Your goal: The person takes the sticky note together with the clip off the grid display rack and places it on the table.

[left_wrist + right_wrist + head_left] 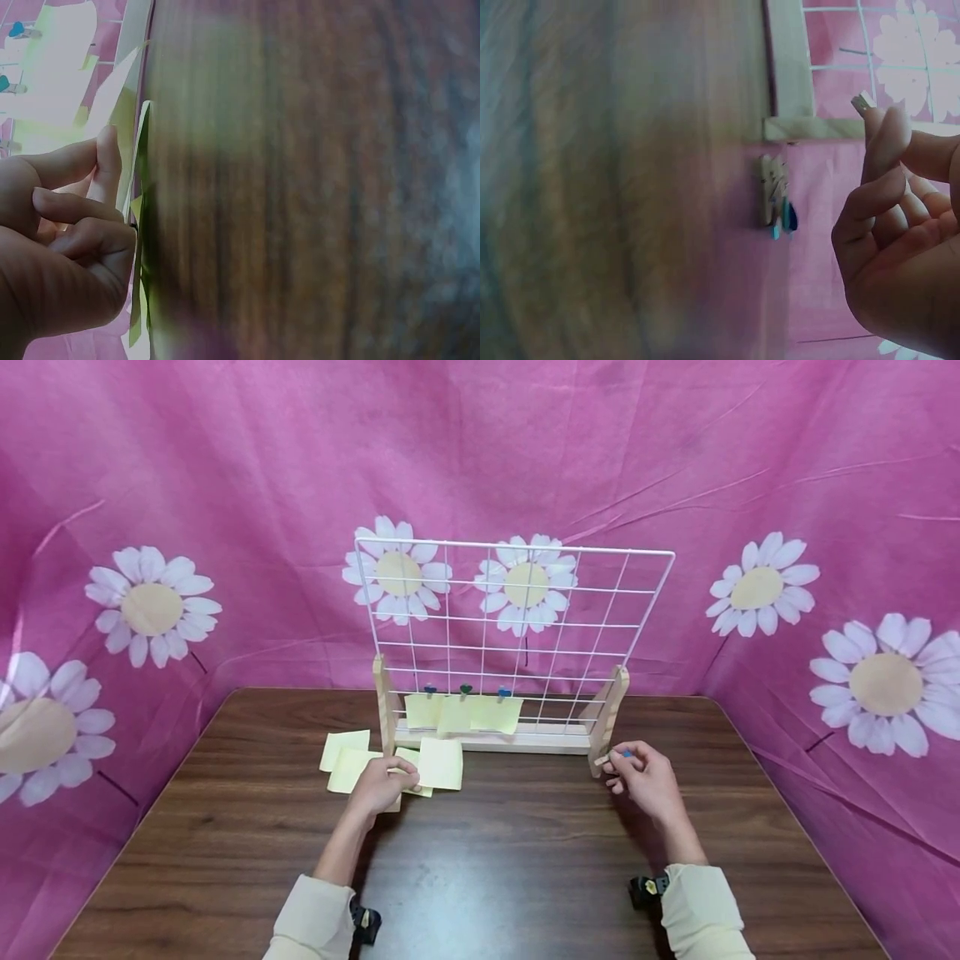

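Between thumb and finger, the left hand [384, 785] pinches a pale yellow paper note [441, 763], held up from other notes [347, 750] on the table; the left wrist view shows the raised note [114, 88] above the fingertips. At the rack's right foot, the right hand [647, 777] pinches a small wooden clothespin [603, 760] with a blue top; its tip [862, 102] pokes past the fingers in the right wrist view. Yellow notes [456, 715] hang on the white wire grid [517, 647], under clips with blue and green hearts [466, 689].
The grid stands in a wooden base [495, 742] near the back of the brown table [510, 860]. Wooden clothespins with blue parts [769, 191] lie beside the right hand. A pink cloth with white daisies [480, 452] surrounds the table.
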The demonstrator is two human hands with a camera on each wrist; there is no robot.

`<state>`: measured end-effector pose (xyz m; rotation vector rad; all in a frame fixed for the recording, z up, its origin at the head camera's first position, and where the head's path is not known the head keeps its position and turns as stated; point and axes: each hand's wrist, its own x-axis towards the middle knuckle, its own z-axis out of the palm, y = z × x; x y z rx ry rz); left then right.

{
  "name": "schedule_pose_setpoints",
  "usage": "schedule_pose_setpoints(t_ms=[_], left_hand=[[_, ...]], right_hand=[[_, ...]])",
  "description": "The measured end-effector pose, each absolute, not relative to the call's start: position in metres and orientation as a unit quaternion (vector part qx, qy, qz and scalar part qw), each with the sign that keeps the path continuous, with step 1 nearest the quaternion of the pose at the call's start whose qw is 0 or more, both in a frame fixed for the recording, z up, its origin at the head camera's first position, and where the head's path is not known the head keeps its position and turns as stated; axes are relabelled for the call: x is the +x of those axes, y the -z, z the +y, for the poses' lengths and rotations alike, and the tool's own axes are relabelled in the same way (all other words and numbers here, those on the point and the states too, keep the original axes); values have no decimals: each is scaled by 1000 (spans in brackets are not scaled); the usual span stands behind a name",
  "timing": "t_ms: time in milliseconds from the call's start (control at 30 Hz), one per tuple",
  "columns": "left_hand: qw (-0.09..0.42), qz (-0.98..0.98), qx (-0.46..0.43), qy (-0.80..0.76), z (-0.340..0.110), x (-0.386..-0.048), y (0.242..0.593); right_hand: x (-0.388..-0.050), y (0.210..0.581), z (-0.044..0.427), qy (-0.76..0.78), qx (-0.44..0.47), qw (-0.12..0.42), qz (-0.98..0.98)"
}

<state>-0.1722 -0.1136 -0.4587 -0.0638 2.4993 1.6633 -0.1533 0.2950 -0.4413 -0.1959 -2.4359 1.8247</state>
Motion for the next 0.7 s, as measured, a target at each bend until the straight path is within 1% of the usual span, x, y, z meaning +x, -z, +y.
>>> schedule_pose_setpoints(t_ms=[200, 433, 700], left_hand=[[70, 846, -21, -528, -114, -175, 461], [85, 852, -25, -516, -115, -175, 460], [77, 876, -25, -476, -115, -175, 458]], right_hand=[[-152, 445, 305, -561, -65, 2, -825], [-153, 452, 316, -515, -95, -32, -851], [-155, 455, 323, -539, -117, -75, -831]])
